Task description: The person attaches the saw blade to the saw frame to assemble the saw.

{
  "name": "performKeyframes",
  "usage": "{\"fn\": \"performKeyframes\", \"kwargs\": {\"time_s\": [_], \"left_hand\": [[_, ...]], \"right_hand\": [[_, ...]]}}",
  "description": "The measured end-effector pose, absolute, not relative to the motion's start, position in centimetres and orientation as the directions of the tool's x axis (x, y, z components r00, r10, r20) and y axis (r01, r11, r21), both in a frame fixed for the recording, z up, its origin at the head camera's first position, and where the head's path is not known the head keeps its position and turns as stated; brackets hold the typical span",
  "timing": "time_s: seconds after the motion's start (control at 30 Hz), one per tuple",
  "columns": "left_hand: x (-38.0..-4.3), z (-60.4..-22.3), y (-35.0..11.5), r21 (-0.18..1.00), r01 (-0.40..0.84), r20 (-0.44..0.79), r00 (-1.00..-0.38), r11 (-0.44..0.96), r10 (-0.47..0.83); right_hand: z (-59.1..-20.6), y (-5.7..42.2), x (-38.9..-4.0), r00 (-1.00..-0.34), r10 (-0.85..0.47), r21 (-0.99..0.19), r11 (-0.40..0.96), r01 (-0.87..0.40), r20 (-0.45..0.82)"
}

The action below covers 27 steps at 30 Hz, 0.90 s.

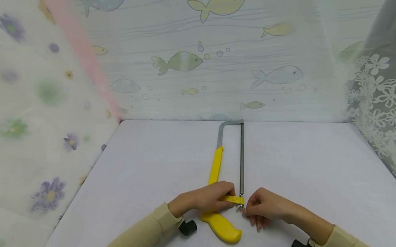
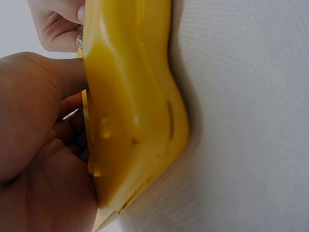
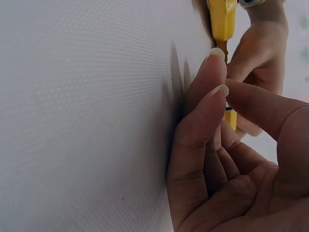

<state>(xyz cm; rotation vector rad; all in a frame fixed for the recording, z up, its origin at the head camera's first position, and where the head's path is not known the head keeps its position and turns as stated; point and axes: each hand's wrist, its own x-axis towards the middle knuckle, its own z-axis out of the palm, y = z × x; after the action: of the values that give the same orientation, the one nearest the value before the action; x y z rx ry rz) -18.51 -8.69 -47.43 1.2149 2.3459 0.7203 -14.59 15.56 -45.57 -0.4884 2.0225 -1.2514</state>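
A hacksaw with a yellow handle [image 1: 223, 228] and a grey metal front frame [image 1: 220, 135] lies on the white table. Its dark blade [image 1: 242, 159] runs along the right side toward the back. My left hand [image 1: 208, 197] grips the yellow frame just above the handle, its thumb by the yellow crosspiece. At the near end of the blade sits a small metal wing nut [image 1: 240, 207]. The thumb and index finger of my right hand [image 1: 265, 204] pinch the wing nut, mostly hidden behind them in the right wrist view. In the left wrist view the handle [image 2: 135, 87] fills the middle.
White cloth covers the table [image 1: 166, 152]. A curtain with printed fish [image 1: 213, 41] hangs behind it, a flowered curtain [image 1: 22, 122] on the left and lace [image 1: 393, 98] on the right. Black wrist mounts [image 1: 188, 228] sit under both sleeves, close over the table.
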Motion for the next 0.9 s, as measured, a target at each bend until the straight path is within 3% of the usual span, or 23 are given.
{"fn": "performKeyframes", "kwargs": {"time_s": [0.9], "left_hand": [[-18.63, -47.53, -8.74, 0.607, 0.628, -0.115, -0.537, 0.487, 0.836]], "right_hand": [[-45.81, 14.62, -14.78, -0.664, -0.639, -0.88, 0.471, 0.06, -0.388]]}}
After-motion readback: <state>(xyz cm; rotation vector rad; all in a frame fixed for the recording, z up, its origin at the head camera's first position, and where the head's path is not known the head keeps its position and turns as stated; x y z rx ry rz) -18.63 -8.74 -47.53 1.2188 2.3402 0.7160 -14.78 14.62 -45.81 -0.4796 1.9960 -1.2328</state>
